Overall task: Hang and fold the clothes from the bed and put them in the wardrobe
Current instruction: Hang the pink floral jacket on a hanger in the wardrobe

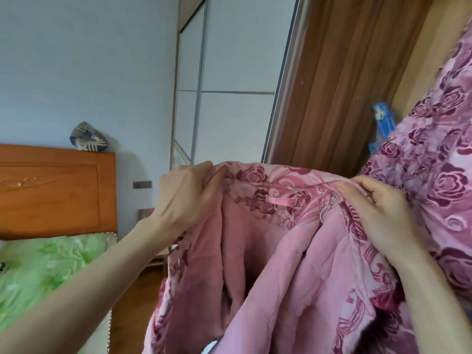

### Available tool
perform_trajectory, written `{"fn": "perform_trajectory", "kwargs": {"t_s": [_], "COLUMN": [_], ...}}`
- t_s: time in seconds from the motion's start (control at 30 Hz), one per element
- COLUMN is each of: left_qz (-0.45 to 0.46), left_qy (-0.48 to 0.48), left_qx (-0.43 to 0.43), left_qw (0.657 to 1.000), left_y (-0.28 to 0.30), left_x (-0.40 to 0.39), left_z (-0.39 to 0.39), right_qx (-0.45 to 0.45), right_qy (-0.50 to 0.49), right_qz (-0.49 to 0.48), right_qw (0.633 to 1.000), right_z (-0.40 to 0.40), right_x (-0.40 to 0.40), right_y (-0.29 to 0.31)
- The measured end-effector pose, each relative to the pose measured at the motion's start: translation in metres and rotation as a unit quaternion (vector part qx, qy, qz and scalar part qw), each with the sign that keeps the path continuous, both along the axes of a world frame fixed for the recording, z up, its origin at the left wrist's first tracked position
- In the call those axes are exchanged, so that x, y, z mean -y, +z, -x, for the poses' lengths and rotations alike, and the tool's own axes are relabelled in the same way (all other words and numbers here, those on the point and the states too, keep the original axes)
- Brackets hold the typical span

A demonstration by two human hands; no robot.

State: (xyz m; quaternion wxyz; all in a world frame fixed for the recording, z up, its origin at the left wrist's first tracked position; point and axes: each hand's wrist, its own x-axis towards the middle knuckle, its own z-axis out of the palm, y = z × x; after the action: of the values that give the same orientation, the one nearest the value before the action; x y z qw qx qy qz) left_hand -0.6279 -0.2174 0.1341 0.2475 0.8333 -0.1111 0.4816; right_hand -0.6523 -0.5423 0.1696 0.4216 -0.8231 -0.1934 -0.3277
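Both hands up at the neckline of the pink rose-print robe (281, 251), held in the air in front of the wardrobe (332, 85). Left hand (186, 195) pinches the left shoulder edge, fingers curled into the fabric. Right hand (375, 213) grips the right shoulder seam, thumb on top. Lining faces the camera; the hang loop (279, 200) sits midway between the hands, so the garment is centred and open.

Step in hand, as I read it — squaring the shoulders for hanging. No hanger visible in the robe; can't tell if one is inside.

To do it well:
- Keep both grips level, collar taut, loop centred.
- Thick plush, likely heavy and slippery — hold at the seams, not loose pile.
- Seat each shoulder seam on the hanger end before letting go on that side.
- Let the hem drop free; the lower part is bunched and out of frame.

Containers: the wardrobe's sliding door (229, 72) is pushed left, wood interior exposed on the right. Inside, a second rose-print garment (434, 162) already hangs at far right, touching the robe by the right hand. A blue plastic item (383, 123) shows behind it — maybe a hanger or clip, unclear.

Bed (38, 264) with green cover is lower left; no clothes visible on the part in frame.
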Motion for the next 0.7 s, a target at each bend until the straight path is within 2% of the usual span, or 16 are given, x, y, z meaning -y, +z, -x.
{"fn": "perform_trajectory", "kwargs": {"t_s": [0.17, 0.37, 0.7], "left_qz": [0.0, 0.055, 0.097], "left_qy": [-0.047, -0.139, -0.301], "left_qx": [-0.004, -0.02, 0.007], "left_qw": [0.999, 0.989, 0.949], "left_y": [0.016, 0.043, 0.046], "left_x": [0.017, 0.039, 0.042], "left_z": [-0.065, -0.127, -0.172], "right_qx": [-0.021, -0.016, 0.007], "right_qy": [-0.03, -0.076, -0.167], "right_qz": [-0.034, -0.109, -0.106], "right_qw": [0.999, 0.991, 0.98], "right_z": [-0.041, -0.073, -0.071], "right_x": [0.014, 0.022, 0.0], "right_y": [-0.001, 0.002, 0.019]}}
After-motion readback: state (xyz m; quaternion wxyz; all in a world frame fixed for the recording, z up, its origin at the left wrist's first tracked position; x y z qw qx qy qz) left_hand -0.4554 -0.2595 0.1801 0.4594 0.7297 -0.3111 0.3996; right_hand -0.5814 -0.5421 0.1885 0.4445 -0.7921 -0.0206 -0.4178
